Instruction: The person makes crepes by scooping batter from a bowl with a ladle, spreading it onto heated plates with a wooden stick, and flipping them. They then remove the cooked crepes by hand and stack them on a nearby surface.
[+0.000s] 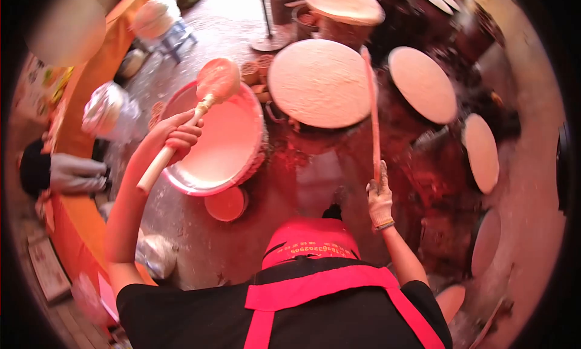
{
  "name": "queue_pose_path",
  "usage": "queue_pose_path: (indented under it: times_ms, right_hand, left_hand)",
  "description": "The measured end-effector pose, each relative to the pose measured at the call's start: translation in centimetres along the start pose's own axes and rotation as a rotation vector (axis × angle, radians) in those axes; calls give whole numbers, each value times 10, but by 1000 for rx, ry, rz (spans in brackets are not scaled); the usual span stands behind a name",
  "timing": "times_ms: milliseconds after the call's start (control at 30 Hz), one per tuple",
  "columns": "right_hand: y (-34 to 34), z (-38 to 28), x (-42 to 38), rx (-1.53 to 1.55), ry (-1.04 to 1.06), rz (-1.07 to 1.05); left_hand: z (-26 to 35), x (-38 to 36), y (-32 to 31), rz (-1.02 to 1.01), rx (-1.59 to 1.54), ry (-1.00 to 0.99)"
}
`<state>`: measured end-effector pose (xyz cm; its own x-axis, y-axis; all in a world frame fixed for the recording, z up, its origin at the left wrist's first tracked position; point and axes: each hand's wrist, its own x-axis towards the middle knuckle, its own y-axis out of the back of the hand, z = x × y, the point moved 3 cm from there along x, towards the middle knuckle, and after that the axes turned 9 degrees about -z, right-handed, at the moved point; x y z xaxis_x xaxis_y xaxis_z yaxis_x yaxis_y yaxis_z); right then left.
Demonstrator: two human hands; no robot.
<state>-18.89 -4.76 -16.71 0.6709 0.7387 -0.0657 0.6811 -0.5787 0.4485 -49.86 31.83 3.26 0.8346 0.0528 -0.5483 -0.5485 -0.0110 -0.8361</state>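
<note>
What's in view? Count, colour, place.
tub: 1, pink, left of centre
discs: at least 8, pale to pink, centre, top, right
ladle: 1, reddish, overlapping tub's rim
stick: 1, reddish, overlapping central disc
pot: 1, pink, below tub
stool: 1, blue, upper left
bags: at least 3, whitish, left
barrier: 1, orange, left
person: 1, grey and black, far left
clutter: count unclear, mostly dark, top
apron: 1, red, bottom
shirt: 1, black, bottom
left hand: 1, bare, on ladle
right hand: 1, pale-gloved, on stick

The smeared, pale-handled ladle [218, 80] slants; the long, thin stick [373, 110] points forward.
</note>
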Motion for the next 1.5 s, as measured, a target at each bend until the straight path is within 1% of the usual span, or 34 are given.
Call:
queue_pose_path:
  times_ms: [67,100,133,200,267,300,333,367,400,433,500,533,600,633,667,733,767,800,833,867,900,933,967,1000,1067,1100,1133,1200,1267,1300,1367,1400,1433,1500]
  right_hand:
    - [32,27,-42,88,-137,152]
    - [46,53,-66,211,-230,226]
    - [56,76,-91,322,-253,336]
    - [75,112,-142,536,-418,479]
    - [95,85,-183,627,-529,567]
    - [99,105,-207,707,-561,666]
    - [104,121,-225,750,-560,717]
    - [110,136,-246,790,-556,787]
    - [120,146,-270,827,-548,873]
    - [148,151,-302,790,-466,981]
    - [192,151,-322,859,-425,1086]
    - [214,155,-331,902,-382,1135]
    - [268,172,-344,934,-235,1183]
    - [299,164,-348,817,-198,1193]
    - [333,157,-350,695,-162,1195]
    - [393,175,-360,378,-75,1150]
    - [427,158,-360,109,-97,1157]
    - [460,138,-358,-152,-133,1142]
    - [483,139,-360,-281,-201,1172]
    - [507,142,-362,-414,-268,1194]
    - [524,147,-366,-545,-336,1206]
    - [536,155,-374,-539,-362,1280]
    - [545,163,-381,-530,-387,1351]
    - [546,186,-388,-121,-309,1354]
    - [542,231,-402,746,-106,1484]
    - [527,226,-405,697,-298,1465]
    - [512,221,-407,645,-486,1438]
    - [493,217,-394,1018,-534,1477]
    - [468,241,-378,1169,-480,1553]
    - [460,250,-367,1136,-495,1581]
    - [449,264,-346,1029,-482,1622]
    - [451,268,-334,1084,-452,1648]
    - [450,288,-324,928,-460,1707]
    - [455,311,-305,755,-499,1766]
  left_hand:
    - [-34,21,-45,-45,128,94]
    - [-50,33,-67,-69,200,153]
    - [-69,45,-89,-93,270,210]
    - [-114,73,-138,-78,397,269]
    - [-162,106,-181,-96,539,349]
    - [-188,126,-202,-122,617,405]
    - [-215,148,-221,-158,699,470]
    - [-239,177,-235,-241,682,651]
    - [-273,200,-254,-217,622,732]
    - [-348,250,-290,-216,641,933]
    - [-425,296,-322,-158,589,1097]
    - [-464,318,-336,-183,626,1166]
    - [-552,358,-367,-181,704,1232]
    - [-596,383,-377,-152,654,1338]
    - [-639,411,-387,-198,704,1418]
    - [-723,456,-398,-457,1155,1344]
    - [-761,469,-401,-681,1506,1114]
    - [-800,478,-401,-905,1817,834]
    - [-834,495,-395,-1026,2064,533]
    - [-866,506,-393,-1145,2269,183]
    - [-890,496,-395,-1332,2415,-153]
    - [-915,517,-382,-1723,2307,-643]
    - [-935,515,-377,-1733,2340,-573]
    - [-953,508,-368,-1738,2376,-496]
    - [-977,516,-344,-1692,2445,-335]
    - [-984,524,-329,-1661,2477,-252]
    - [-990,533,-315,-1637,2445,-219]
    - [-1002,557,-288,-1597,2375,-170]
    - [-1012,587,-259,-1564,2271,-181]
    - [-1016,600,-249,-1543,2221,-181]
    - [-1023,619,-234,-1341,2054,4]
    - [-1027,623,-234,-1241,1967,88]
    - [-1031,628,-236,-1175,1891,154]
    - [-1035,629,-253,-1032,1739,283]
